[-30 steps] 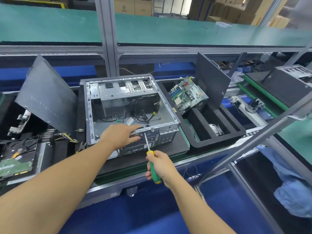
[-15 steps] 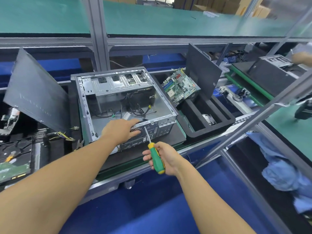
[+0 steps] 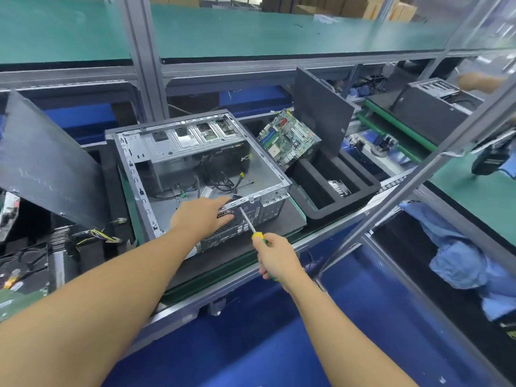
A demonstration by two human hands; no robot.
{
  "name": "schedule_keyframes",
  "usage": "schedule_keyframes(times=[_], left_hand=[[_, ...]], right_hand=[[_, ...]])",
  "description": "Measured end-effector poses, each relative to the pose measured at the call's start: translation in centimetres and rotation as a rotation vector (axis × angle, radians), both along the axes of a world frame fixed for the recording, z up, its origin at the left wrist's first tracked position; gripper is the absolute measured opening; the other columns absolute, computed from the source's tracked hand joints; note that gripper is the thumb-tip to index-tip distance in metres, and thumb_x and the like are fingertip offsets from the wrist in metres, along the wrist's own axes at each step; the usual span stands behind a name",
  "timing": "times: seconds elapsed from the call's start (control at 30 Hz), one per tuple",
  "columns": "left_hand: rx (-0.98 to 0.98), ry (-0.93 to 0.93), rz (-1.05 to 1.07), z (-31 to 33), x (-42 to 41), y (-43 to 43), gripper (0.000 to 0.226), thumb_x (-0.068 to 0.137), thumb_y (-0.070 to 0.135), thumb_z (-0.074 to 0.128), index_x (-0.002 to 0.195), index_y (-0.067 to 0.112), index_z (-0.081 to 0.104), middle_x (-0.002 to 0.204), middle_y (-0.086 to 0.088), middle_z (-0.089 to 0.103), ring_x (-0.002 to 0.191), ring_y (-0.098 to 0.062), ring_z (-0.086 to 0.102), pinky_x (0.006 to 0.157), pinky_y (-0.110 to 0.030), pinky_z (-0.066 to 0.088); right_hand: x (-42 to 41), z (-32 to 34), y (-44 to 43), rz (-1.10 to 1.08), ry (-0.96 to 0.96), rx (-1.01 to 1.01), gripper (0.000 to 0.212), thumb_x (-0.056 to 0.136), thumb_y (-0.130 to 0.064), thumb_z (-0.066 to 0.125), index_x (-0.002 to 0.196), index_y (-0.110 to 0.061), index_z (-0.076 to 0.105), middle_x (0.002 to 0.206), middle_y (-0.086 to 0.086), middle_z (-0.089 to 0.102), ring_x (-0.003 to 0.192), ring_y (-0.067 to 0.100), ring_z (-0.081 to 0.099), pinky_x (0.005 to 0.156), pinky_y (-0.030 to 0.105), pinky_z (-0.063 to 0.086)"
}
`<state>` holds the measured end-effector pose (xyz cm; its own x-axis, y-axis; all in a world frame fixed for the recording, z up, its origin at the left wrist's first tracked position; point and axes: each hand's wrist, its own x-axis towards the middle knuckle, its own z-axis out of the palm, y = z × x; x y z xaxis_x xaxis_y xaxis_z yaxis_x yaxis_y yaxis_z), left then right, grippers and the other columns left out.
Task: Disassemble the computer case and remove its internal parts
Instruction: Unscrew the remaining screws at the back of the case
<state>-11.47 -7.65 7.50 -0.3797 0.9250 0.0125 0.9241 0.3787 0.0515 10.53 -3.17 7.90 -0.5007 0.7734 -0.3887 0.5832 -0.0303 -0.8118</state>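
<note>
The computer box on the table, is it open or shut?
Open. The computer box lies on its side with no cover on top, so its metal floor and loose black cables show.

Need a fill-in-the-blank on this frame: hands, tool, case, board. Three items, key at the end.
1. The right hand grips a screwdriver whose handle is green and ____.
2. The left hand rests on the computer case, which lies with its open side facing ____.
3. The green motherboard leans in the black foam tray on the ____ side of the case.

Missing words: yellow; up; right.
</note>
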Motion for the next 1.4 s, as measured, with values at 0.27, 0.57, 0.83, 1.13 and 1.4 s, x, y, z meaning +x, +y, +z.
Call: schedule_keyframes(times=[0.27,0.57,0.83,1.13,1.4], left_hand=[[0.0,-0.004,-0.002,0.4,0.2,-0.1,0.057,0.096,0.068,0.037,0.148,0.044,0.033,0.101,-0.004,0.07,0.085,-0.029,0.068,0.063,-0.036,0.054],[-0.026,0.024,0.006,0.7,0.4,-0.1,0.057,0.096,0.069,0.035,0.147,0.042,0.033,0.098,-0.004,0.068,0.079,-0.028,0.067,0.059,-0.033,0.051],[-0.016,0.034,-0.001,0.5,0.3,-0.1,0.058,0.096,0.07,0.035,0.147,0.043,0.033,0.102,-0.006,0.068,0.079,-0.028,0.067,0.053,-0.031,0.044],[0.028,0.02,-0.011,0.0,0.1,-0.1,0.057,0.095,0.071,0.037,0.145,0.043,0.036,0.098,-0.003,0.07,0.079,-0.027,0.068,0.052,-0.032,0.04],[0.027,0.029,-0.01,0.1,0.1,0.0,0.057,0.095,0.071,0.036,0.144,0.044,0.034,0.097,-0.002,0.07,0.077,-0.026,0.067,0.053,-0.031,0.042]], right_hand=[[0.4,1.6,0.7,-0.049,0.207,-0.631,0.04,0.102,-0.033,0.041,0.101,-0.002,0.066,0.076,0.008,0.067,0.053,0.018,0.054,0.05,0.027,0.046],[1.9,1.2,1.2,-0.129,0.509,-0.967,0.032,0.101,-0.034,0.051,0.102,-0.006,0.068,0.074,0.0,0.057,0.054,0.009,0.048,0.043,0.018,0.039],[1.0,1.0,-0.3,-0.146,0.274,-0.437,0.03,0.105,-0.028,0.047,0.096,-0.006,0.066,0.068,0.003,0.054,0.052,0.015,0.047,0.044,0.024,0.037],[0.3,0.3,-1.0,-0.089,0.075,0.047,0.027,0.099,-0.035,0.053,0.08,-0.017,0.059,0.068,-0.002,0.056,0.05,0.011,0.043,0.045,0.026,0.034],[0.9,1.3,1.1,-0.125,0.49,-1.052,0.037,0.097,-0.03,0.047,0.097,-0.002,0.071,0.073,0.003,0.056,0.057,0.016,0.047,0.043,0.025,0.035]])
